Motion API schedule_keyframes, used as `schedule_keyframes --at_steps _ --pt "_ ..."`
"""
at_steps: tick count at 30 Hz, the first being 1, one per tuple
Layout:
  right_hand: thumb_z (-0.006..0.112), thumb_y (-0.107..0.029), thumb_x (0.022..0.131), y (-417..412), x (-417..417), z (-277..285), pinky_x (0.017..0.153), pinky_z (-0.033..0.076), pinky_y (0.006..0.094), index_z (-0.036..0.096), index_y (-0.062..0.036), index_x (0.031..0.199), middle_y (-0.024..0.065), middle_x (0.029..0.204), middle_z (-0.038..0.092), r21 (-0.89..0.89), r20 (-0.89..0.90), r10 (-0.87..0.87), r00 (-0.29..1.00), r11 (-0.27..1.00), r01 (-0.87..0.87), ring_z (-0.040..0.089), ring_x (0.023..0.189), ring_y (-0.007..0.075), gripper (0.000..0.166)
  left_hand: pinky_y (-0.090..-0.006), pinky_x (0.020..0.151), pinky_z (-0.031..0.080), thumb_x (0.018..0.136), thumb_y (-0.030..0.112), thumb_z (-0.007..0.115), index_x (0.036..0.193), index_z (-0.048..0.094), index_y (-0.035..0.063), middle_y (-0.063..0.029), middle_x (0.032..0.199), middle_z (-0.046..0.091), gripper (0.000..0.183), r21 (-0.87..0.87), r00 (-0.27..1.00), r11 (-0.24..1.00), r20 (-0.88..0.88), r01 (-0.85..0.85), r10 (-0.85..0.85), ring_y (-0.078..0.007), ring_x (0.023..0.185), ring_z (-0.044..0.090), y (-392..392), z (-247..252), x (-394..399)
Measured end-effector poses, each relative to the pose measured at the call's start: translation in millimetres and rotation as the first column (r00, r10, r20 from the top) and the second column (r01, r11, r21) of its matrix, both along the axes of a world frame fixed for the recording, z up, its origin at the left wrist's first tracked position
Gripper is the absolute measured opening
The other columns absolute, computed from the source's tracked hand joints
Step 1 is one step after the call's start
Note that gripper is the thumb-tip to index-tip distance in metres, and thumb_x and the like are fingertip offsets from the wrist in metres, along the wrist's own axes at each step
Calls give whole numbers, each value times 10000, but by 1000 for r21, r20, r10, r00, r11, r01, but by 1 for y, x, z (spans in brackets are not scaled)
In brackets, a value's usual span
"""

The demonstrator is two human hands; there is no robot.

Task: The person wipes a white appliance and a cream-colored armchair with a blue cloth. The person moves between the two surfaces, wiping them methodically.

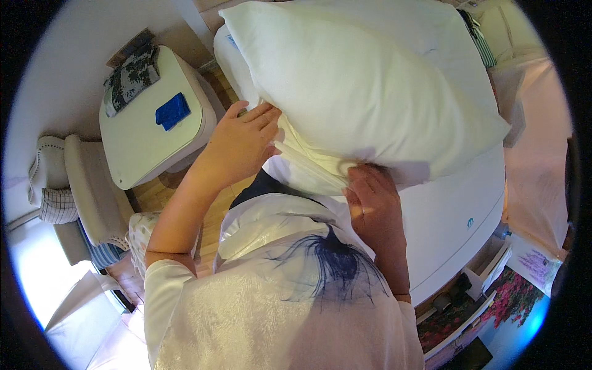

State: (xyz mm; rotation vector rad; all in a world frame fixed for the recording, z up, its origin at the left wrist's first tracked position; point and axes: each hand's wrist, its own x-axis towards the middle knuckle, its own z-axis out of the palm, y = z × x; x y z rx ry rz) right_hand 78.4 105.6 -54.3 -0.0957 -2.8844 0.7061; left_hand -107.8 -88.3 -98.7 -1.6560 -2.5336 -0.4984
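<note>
A plump white pillow in a white pillowcase (351, 88) lies tilted before me, its near end facing my waist. At that end, the loose cloth of the case's opening (310, 162) sags between my hands. My left hand (254, 132) grips the left side of this edge, fingers curled over the cloth. On the right, my right hand (372, 194) pinches the lower edge close to the pillow's underside; some of its fingers are hidden in shadow. Below the pillow is a bed mattress (453, 226) with a white surface.
To the left stands a white table (143, 143) with a folded blue cloth (173, 111) and a folded patterned cloth (132, 81) on it. A beige upholstered chair (95, 185) is beyond it. A striped cloth (481, 41) lies past the bed at upper right.
</note>
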Motion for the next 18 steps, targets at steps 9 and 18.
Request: schedule_keyframes --at_steps 9,18 --pt "706 -60 720 11 12 0 824 495 435 622 -18 874 132 928 670 -16 -106 -60 993 998 58 642 906 308 180 -462 985 406 667 114 748 872 600 115 -47 958 676 253 64 981 986 117 151 -158 -246 947 633 2 31 -27" --pt "712 -131 652 18 28 -4 684 455 354 609 -60 771 46 762 587 40 -414 -21 910 998 42 577 734 237 173 -359 686 488 646 121 720 895 628 87 -42 804 615 268 220 898 903 164 370 -408 -242 760 615 72 47 61"
